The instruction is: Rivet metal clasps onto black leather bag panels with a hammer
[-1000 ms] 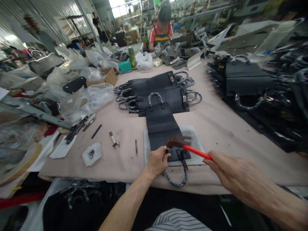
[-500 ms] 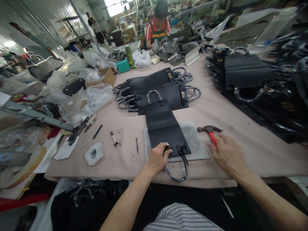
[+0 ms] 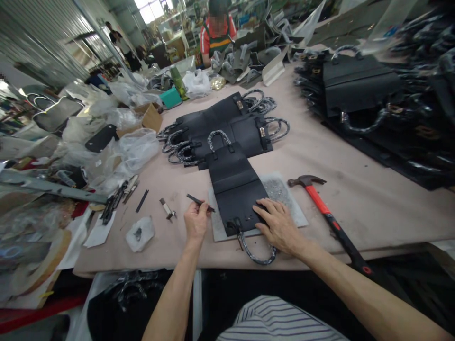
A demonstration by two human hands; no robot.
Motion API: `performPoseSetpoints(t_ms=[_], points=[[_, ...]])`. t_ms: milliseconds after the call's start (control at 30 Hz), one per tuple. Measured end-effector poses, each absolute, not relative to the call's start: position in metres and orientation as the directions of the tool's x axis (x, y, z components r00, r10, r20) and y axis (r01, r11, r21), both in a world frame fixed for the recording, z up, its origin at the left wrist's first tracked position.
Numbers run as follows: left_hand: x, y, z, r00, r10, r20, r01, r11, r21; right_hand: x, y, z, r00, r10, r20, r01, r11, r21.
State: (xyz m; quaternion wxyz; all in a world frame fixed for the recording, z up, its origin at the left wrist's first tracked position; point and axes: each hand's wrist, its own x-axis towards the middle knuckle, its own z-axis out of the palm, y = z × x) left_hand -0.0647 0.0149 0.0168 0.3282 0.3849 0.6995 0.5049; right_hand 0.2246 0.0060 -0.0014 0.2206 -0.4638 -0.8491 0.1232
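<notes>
A flat black leather bag panel (image 3: pixel 234 187) with a wrapped handle (image 3: pixel 256 253) at its near end lies on a grey pad (image 3: pixel 284 194) in front of me. My right hand (image 3: pixel 279 225) rests flat on the panel's near end, fingers spread. To the left of the panel, my left hand (image 3: pixel 196 220) pinches a thin dark metal punch (image 3: pixel 199 202) just above the table. A hammer (image 3: pixel 329 215) with a red and black handle lies on the table to the right of the pad.
More black bag panels (image 3: pixel 227 123) are stacked beyond mine. Small tools (image 3: pixel 167 208) and a wad of paper (image 3: pixel 140 233) lie to the left, plastic bags (image 3: pixel 131 147) further left. Finished black bags (image 3: pixel 359 87) fill the right side. A person in a red shirt (image 3: pixel 216 33) works at the far end.
My right hand put the hammer down on the table and moved onto the panel. My left hand left the handle's end and now holds the punch to the left.
</notes>
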Motion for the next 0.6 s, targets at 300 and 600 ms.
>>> performPoseSetpoints(t_ms=[300,600], points=[[-0.115,-0.005,0.040,-0.446,0.894,0.033,0.893,0.442,0.080,0.221,0.004,-0.002,-0.446,0.852,0.274,0.750,0.523,-0.406],[-0.095,0.025,0.032,-0.506,0.813,-0.286,0.754,0.579,0.310,0.221,0.006,-0.008,-0.446,0.843,0.300,0.747,0.535,-0.393]])
